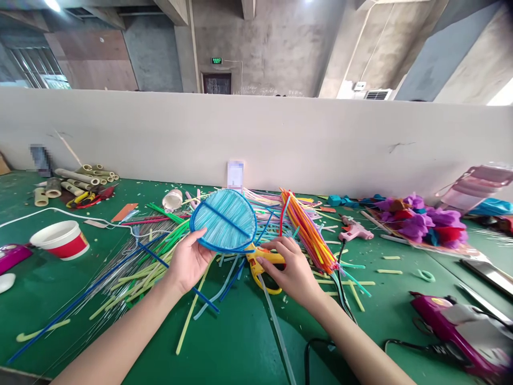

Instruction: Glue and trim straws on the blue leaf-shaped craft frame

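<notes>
My left hand (190,262) grips the lower left edge of a round blue panel (224,219), thumb over its face. The panel has a dark blue rim, a diagonal dark blue bar and light blue strands across it. My right hand (292,270) is closed around a yellow hot glue gun (252,259), partly hiding it. The gun's front end is at the panel's lower right edge; I cannot tell whether they touch. A long translucent glue stick (274,321) runs from the gun toward me.
Pipe cleaners (156,262) in several colours cover the green table (240,347). An orange bundle (308,230) lies right of my hands, with a pink glue gun (355,230) beyond. A paper cup (62,240), bamboo pieces (78,182), purple flowers (420,219) and a magenta device (452,331) stand around.
</notes>
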### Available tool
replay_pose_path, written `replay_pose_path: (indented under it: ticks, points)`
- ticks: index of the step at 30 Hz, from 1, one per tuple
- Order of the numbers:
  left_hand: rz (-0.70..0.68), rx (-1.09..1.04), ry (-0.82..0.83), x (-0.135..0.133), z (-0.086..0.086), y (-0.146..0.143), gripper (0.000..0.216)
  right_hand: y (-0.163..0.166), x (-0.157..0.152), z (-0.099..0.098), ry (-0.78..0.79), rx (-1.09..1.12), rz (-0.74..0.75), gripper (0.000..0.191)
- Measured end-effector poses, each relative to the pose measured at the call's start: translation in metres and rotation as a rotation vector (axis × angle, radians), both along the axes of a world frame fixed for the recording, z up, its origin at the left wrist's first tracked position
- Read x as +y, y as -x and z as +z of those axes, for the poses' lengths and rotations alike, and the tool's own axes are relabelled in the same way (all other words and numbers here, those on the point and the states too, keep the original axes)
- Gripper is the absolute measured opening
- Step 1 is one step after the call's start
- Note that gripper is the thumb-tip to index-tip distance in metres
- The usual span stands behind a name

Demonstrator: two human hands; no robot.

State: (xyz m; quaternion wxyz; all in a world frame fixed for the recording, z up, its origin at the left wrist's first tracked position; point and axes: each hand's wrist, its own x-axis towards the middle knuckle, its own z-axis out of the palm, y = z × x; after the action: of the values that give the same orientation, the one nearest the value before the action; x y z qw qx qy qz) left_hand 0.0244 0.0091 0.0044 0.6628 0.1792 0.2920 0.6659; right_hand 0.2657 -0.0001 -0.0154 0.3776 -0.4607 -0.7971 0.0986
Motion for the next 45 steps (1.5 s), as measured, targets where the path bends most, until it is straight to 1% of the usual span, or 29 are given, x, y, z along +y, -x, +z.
replay_pose_path:
  ticks: [2, 5, 9, 11, 13, 15, 19, 25, 34, 36, 37, 39, 42, 45]
  points:
    - [-0.048, -0.006, -0.003, -0.005, 0.002, -0.003, 0.034, 0.005, -0.006, 0.004, 0.037, 0.134, 0.08, 0.02]
    - [-0.087, 0.008, -0.001, -0.01, 0.003, -0.006, 0.042, 0.013, -0.012, 0.005, 0.154, 0.304, 0.147, 0.02]
    - [-0.103, 0.026, 0.006, -0.013, 0.002, -0.007, 0.055, 0.016, -0.01, 0.003, 0.323, 0.509, 0.079, 0.03]
    - [-0.1, 0.032, 0.01, -0.014, 0.002, -0.007, 0.059, 0.015, -0.007, 0.004, 0.371, 0.632, 0.048, 0.034]
    - [-0.101, 0.043, 0.009, -0.014, 0.002, -0.008, 0.061, 0.012, -0.005, 0.007, 0.364, 0.735, 0.035, 0.034]
    - [-0.107, 0.061, 0.003, -0.015, 0.002, -0.008, 0.062, 0.01, -0.004, 0.01, 0.336, 0.788, 0.025, 0.034]
    - [-0.111, 0.092, 0.004, -0.015, 0.001, -0.008, 0.063, 0.009, -0.005, 0.015, 0.318, 0.794, 0.017, 0.034]
    - [-0.105, 0.101, 0.008, -0.015, 0.001, -0.008, 0.062, 0.011, -0.01, 0.013, 0.272, 0.703, -0.022, 0.031]
    - [-0.122, 0.103, 0.019, -0.018, 0.0, -0.009, 0.064, 0.007, -0.01, 0.01, 0.017, 0.445, -0.078, 0.018]
    - [-0.118, 0.107, 0.021, -0.018, 0.0, -0.009, 0.064, 0.008, -0.009, 0.007, -0.01, 0.45, -0.091, 0.016]
    - [-0.119, 0.108, 0.018, -0.018, 0.001, -0.009, 0.065, 0.009, -0.009, 0.006, -0.009, 0.489, -0.099, 0.017]
    - [-0.112, 0.105, 0.005, -0.018, 0.001, -0.011, 0.065, 0.014, -0.01, 0.003, 0.037, 0.643, -0.1, 0.024]
    - [-0.079, 0.077, -0.023, -0.017, 0.002, -0.014, 0.064, 0.025, -0.013, 0.002, 0.228, 0.9, -0.025, 0.035]
    - [-0.063, 0.057, -0.046, -0.018, 0.003, -0.02, 0.059, 0.034, -0.018, 0.003, 0.462, 0.957, 0.123, 0.035]
